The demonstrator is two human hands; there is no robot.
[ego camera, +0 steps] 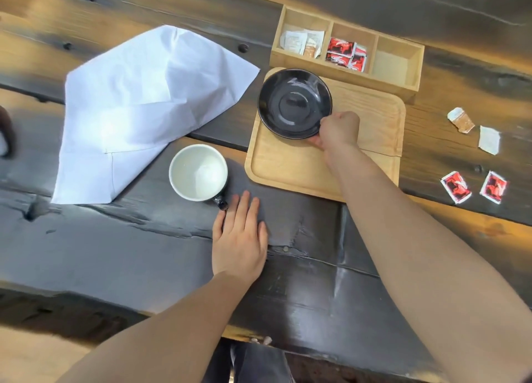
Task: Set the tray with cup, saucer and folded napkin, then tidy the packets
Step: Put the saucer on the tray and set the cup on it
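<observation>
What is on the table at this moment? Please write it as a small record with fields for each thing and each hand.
tray: wooden, holds only the saucer
saucer: black, at the tray's far left corner
right hand: grips the saucer's near rim
cup: empty, white inside, on the table left of the tray
left hand: flat on the table, beside the cup's handle
napkin: white, unfolded, left of the saucer
box: three compartments, right one empty
loose packets: four, right of the tray
</observation>
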